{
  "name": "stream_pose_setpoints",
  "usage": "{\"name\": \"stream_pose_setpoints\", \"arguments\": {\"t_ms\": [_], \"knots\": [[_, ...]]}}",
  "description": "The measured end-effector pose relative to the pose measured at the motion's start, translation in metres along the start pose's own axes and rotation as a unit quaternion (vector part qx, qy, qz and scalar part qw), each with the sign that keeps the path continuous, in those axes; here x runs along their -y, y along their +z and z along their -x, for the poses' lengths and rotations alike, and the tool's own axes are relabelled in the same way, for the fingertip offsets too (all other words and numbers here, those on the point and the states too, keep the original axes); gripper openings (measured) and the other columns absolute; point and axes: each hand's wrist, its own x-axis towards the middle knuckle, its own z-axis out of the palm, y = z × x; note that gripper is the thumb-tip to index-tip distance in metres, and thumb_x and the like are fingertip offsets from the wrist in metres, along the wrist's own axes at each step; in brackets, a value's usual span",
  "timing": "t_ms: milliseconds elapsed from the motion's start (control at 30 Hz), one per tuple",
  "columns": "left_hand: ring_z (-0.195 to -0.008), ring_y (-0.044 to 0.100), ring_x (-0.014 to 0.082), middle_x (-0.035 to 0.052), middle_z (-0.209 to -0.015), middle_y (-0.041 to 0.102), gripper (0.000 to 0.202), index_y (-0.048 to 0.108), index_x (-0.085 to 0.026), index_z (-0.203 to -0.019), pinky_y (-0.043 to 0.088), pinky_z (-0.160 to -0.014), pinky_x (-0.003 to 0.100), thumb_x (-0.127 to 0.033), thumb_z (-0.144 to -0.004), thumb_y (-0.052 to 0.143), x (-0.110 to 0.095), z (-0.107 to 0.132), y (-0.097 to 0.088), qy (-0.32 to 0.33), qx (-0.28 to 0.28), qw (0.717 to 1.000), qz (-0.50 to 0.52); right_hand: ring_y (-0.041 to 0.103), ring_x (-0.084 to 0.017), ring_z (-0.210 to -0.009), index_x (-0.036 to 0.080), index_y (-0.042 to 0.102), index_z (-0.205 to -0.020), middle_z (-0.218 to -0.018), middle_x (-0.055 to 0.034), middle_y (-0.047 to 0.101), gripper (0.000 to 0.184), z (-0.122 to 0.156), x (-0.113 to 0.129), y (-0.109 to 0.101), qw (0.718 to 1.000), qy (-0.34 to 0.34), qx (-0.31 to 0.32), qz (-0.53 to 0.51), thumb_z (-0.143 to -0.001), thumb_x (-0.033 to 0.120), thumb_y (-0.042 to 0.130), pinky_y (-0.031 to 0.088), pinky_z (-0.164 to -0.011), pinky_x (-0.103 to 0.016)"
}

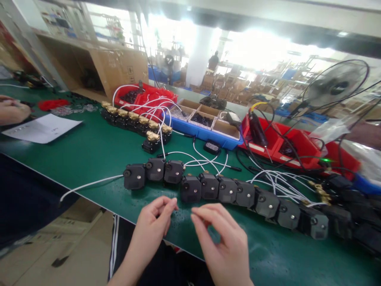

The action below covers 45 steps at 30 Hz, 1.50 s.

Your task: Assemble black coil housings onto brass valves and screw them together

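My left hand (156, 222) is closed over the front edge of the green bench, thumb against curled fingers. Opposite it, my right hand (223, 238) makes a pinch with thumb and forefinger close together. Anything held in either hand is too small or hidden to make out. Just beyond the fingertips runs a row of black box-shaped units, the nearest being a black unit (191, 190). White cables come off several of them; one white cable (92, 183) lies out to the left. Behind the row, other black units with brass fittings (153, 137) stand in a line.
A blue tray (205, 133) with compartments of small parts sits at the back, between red bins (300, 159). A power screwdriver (258, 129) rests on the right bins. Left are a paper sheet (44, 128), a cardboard box (119, 67) and another person's hand (12, 111).
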Motion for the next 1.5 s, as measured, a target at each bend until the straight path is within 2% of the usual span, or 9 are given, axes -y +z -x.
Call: {"name": "stream_pose_setpoints", "arguments": {"t_ms": [167, 333, 567, 867, 1067, 1167, 1300, 1400, 1500], "knots": [[-0.041, 0.027, 0.0051, -0.0087, -0.057, 0.045, 0.069, 0.056, -0.02, -0.083, 0.014, -0.035, 0.018, -0.085, -0.062, 0.063, 0.004, 0.03, 0.027, -0.173, -0.014, 0.969, 0.176, 0.059, -0.019, -0.083, 0.02, 0.066, -0.103, -0.097, -0.0048, 0.064, 0.031, 0.01, 0.005, -0.002, 0.976, -0.052, 0.199, 0.074, -0.077, 0.006, 0.066, 0.057, -0.068, -0.03], [-0.042, 0.033, 0.0041, -0.0092, -0.056, 0.045, 0.072, 0.053, -0.019, -0.077, 0.017, -0.036, 0.017, -0.084, -0.052, 0.072, 0.003, 0.025, 0.044, -0.197, -0.001, 0.96, 0.2, 0.06, -0.019, -0.071, 0.017, 0.061, -0.076, -0.084, -0.0049, 0.066, 0.02, 0.007, -0.007, 0.001, 0.964, -0.132, 0.19, 0.128, -0.072, -0.002, 0.058, 0.057, -0.066, -0.032], [-0.046, 0.046, 0.007, -0.0051, -0.063, 0.055, 0.071, 0.06, -0.018, -0.086, 0.025, -0.039, 0.018, -0.081, -0.057, 0.071, 0.005, 0.02, 0.053, -0.214, 0.016, 0.955, 0.204, 0.064, -0.019, -0.073, 0.018, 0.063, -0.084, -0.09, -0.0038, 0.069, 0.029, 0.004, -0.023, -0.011, 0.965, -0.131, 0.192, 0.12, -0.066, -0.004, 0.059, 0.057, -0.067, -0.029], [-0.043, 0.036, 0.0034, -0.0071, -0.057, 0.049, 0.069, 0.06, -0.016, -0.075, 0.014, -0.036, 0.015, -0.071, -0.042, 0.085, -0.009, 0.01, 0.064, -0.232, -0.003, 0.943, 0.239, 0.064, -0.013, -0.084, 0.02, 0.068, -0.087, -0.094, -0.0013, 0.066, 0.024, -0.004, -0.022, -0.026, 0.982, -0.014, 0.186, -0.031, -0.083, 0.0, 0.057, 0.055, -0.074, -0.021], [-0.032, 0.019, 0.0041, -0.0081, -0.038, 0.034, 0.058, 0.055, -0.019, -0.057, 0.01, -0.036, 0.022, -0.075, -0.064, 0.068, -0.013, 0.007, 0.052, -0.139, 0.121, 0.979, 0.083, 0.067, -0.01, -0.071, 0.021, 0.072, -0.091, -0.08, -0.0002, 0.067, 0.009, -0.007, -0.037, -0.04, 0.976, 0.161, 0.066, -0.13, -0.087, 0.016, 0.065, 0.056, -0.064, -0.015], [-0.037, 0.028, 0.0082, -0.0052, -0.039, 0.033, 0.055, 0.054, -0.02, -0.049, 0.021, -0.042, 0.023, -0.068, -0.077, 0.059, -0.035, -0.002, 0.028, -0.001, 0.111, 0.991, -0.077, 0.067, -0.012, -0.067, 0.018, 0.073, -0.088, -0.078, -0.0013, 0.069, 0.01, -0.001, -0.052, -0.047, 0.964, 0.224, 0.133, -0.052, -0.084, 0.013, 0.065, 0.056, -0.061, -0.017], [-0.056, 0.05, 0.0158, 0.0001, -0.058, 0.058, 0.032, 0.076, -0.022, -0.082, 0.035, -0.057, 0.026, -0.05, -0.079, 0.061, -0.087, -0.042, 0.004, 0.242, 0.032, 0.931, -0.272, 0.065, -0.012, -0.065, 0.019, 0.074, -0.078, -0.076, -0.0012, 0.067, 0.019, 0.009, -0.065, -0.051, 0.953, 0.224, 0.201, 0.018, -0.08, 0.003, 0.063, 0.053, -0.06, -0.019], [-0.047, 0.042, 0.0132, -0.0061, -0.049, 0.048, 0.035, 0.076, -0.024, -0.11, 0.027, -0.053, 0.025, -0.035, -0.077, 0.066, -0.124, -0.083, 0.008, 0.24, 0.134, 0.877, -0.393, 0.065, -0.011, -0.067, 0.017, 0.075, -0.093, -0.089, -0.0038, 0.065, 0.022, 0.012, -0.065, -0.051, 0.949, 0.222, 0.217, 0.052, -0.079, 0.002, 0.065, 0.055, -0.063, -0.02], [-0.045, 0.04, 0.0106, -0.0087, -0.05, 0.047, 0.038, 0.078, -0.024, -0.103, 0.026, -0.053, 0.024, -0.018, -0.065, 0.074, -0.148, -0.115, 0.022, 0.192, 0.263, 0.838, -0.438, 0.064, -0.01, -0.068, 0.017, 0.073, -0.092, -0.093, -0.0028, 0.064, 0.025, 0.011, -0.059, -0.052, 0.944, 0.201, 0.249, 0.077, -0.077, -0.001, 0.067, 0.054, -0.063, -0.018]]}}
